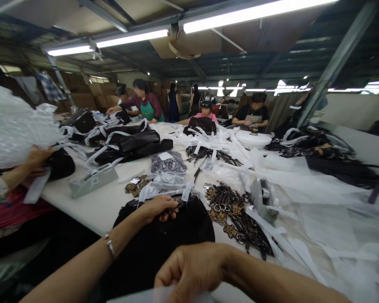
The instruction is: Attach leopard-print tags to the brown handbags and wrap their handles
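Observation:
A black handbag (pixel 167 248) lies before me at the table's near edge, white wrapping on its handles. My left hand (pixel 161 208) is closed by the handle base, pinching a small leopard-print charm (pixel 177 206) against the bag. Low in the view, nearer to me, my right hand (pixel 192 269) is closed on a thin white sheet (pixel 139 296), which the frame's lower edge cuts off. Right of the bag lies a pile of leopard-print charms (pixel 230 210) with dark braided straps and metal rings. More leopard-print pieces (pixel 137 186) lie just beyond the bag.
Tape dispensers stand left (pixel 94 179) and right (pixel 262 198). A clear bag of dark pieces (pixel 168 163) sits ahead. White sheets (pixel 328 219) cover the right side. Black bags (pixel 135 143) are heaped at left. A co-worker's arm (pixel 25 166) reaches in from the left; others work behind.

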`<state>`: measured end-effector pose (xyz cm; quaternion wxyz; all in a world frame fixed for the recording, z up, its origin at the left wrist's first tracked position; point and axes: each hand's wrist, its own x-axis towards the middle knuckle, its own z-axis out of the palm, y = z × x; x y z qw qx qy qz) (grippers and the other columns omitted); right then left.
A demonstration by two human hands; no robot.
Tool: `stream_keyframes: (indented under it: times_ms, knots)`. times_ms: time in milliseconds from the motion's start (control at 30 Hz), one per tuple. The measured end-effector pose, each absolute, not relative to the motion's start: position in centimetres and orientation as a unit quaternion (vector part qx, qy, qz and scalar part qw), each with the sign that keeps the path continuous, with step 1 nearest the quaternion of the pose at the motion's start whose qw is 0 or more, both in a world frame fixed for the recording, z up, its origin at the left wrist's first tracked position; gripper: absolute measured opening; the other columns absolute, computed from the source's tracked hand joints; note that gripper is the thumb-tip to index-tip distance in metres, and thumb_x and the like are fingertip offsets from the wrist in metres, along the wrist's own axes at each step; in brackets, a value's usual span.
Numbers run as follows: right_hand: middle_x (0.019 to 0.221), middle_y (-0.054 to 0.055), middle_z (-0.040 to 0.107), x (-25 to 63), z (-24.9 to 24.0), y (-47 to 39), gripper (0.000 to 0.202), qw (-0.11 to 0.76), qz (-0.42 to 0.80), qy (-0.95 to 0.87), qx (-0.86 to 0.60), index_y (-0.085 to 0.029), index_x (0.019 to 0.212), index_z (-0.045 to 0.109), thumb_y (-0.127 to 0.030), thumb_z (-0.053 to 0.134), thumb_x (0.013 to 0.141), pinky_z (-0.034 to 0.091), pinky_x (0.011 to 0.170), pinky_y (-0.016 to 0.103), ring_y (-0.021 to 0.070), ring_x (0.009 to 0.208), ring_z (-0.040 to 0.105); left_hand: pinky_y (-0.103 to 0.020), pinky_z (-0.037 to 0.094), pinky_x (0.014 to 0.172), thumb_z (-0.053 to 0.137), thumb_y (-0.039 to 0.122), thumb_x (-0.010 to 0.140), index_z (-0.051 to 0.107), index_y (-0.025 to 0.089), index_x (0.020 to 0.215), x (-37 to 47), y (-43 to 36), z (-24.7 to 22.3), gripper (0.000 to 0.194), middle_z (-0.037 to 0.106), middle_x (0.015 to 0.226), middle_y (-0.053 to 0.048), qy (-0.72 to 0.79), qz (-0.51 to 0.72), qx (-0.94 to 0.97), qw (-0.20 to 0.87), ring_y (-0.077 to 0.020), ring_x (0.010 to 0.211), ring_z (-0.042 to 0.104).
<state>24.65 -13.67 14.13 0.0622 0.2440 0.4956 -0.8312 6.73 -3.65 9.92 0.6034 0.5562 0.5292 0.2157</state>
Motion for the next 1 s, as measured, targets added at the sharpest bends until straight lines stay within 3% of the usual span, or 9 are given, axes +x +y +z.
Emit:
stream_keyframes:
  times_ms: [67,233,367,433,533,633,800,1000]
  knots:
    - [0.057,-0.005,0.065,23.4,11.8,-11.4,0.030,0.037,-0.806,0.503,0.310,-0.018,0.067,0.069,-0.030,0.089,0.048,0.040,0.039,0.014,0.0068,0.041,0.053,-0.018,0.021,0.034,0.066,0.042,0.071,0.056,0.016,0.074,6.6,-2.8,11.0,0.027,0.067,0.058,-0.003,0.525,0.200,0.568,0.601,-0.0064,0.034,0.042]
    - [0.039,-0.005,0.053,23.8,6.8,-5.3,0.029,-0.199,-0.760,0.434,0.441,-0.016,0.051,0.060,-0.021,0.088,0.049,0.032,0.036,0.018,0.0067,0.034,0.042,-0.018,0.022,0.032,0.066,0.037,0.072,0.060,0.015,0.073,7.0,-2.3,12.5,0.023,0.066,0.054,-0.002,0.515,0.178,0.579,0.607,-0.0064,0.032,0.042]
    - [0.067,0.001,0.069,25.4,6.4,-5.3,0.028,-0.278,-0.796,0.365,0.395,-0.014,0.075,0.067,-0.032,0.083,0.061,0.051,0.066,0.023,0.0122,0.061,0.062,-0.016,0.022,0.030,0.060,0.038,0.077,0.060,0.013,0.097,7.3,-4.4,11.1,0.032,0.067,0.061,-0.001,0.507,0.192,0.556,0.630,-0.0055,0.032,0.042]
    - [0.084,0.006,0.073,25.8,6.8,-7.1,0.035,-0.327,-0.830,0.298,0.340,-0.013,0.090,0.068,-0.034,0.080,0.065,0.051,0.083,0.029,0.0175,0.079,0.068,-0.015,0.022,0.030,0.058,0.040,0.080,0.053,0.013,0.116,7.3,-5.7,9.8,0.046,0.066,0.064,0.000,0.505,0.229,0.522,0.648,-0.0051,0.032,0.041]
    - [0.089,0.010,0.073,25.5,6.9,-9.8,0.034,-0.387,-0.864,0.200,0.253,-0.011,0.100,0.066,-0.032,0.074,0.074,0.049,0.090,0.037,0.0222,0.086,0.068,-0.014,0.024,0.030,0.058,0.042,0.082,0.038,0.012,0.136,7.5,-7.4,8.1,0.064,0.067,0.065,-0.001,0.502,0.281,0.469,0.671,-0.0056,0.033,0.043]
    - [0.074,0.008,0.071,24.4,5.7,-10.4,0.020,-0.410,-0.863,0.144,0.258,-0.011,0.093,0.066,-0.029,0.064,0.084,0.053,0.082,0.038,0.0215,0.071,0.067,-0.013,0.026,0.030,0.056,0.041,0.084,0.024,0.013,0.146,8.1,-8.5,7.0,0.075,0.069,0.068,-0.002,0.509,0.307,0.462,0.658,-0.0065,0.034,0.045]
    - [0.058,0.005,0.065,23.4,4.0,-8.0,0.020,-0.437,-0.820,0.087,0.359,-0.013,0.086,0.062,-0.024,0.048,0.094,0.048,0.048,0.029,0.0174,0.045,0.058,-0.013,0.029,0.030,0.050,0.036,0.088,0.001,0.016,0.153,9.5,-9.4,6.3,0.084,0.069,0.069,0.000,0.544,0.307,0.522,0.580,-0.0074,0.033,0.049]
    - [0.062,0.005,0.068,23.0,4.0,-7.2,0.012,-0.439,-0.810,0.100,0.376,-0.012,0.080,0.064,-0.024,0.068,0.083,0.049,0.047,0.028,0.0177,0.048,0.061,-0.016,0.035,0.034,0.049,0.032,0.090,0.000,0.015,0.155,10.5,-10.0,5.9,0.082,0.067,0.064,0.002,0.590,0.282,0.566,0.503,-0.0107,0.035,0.053]
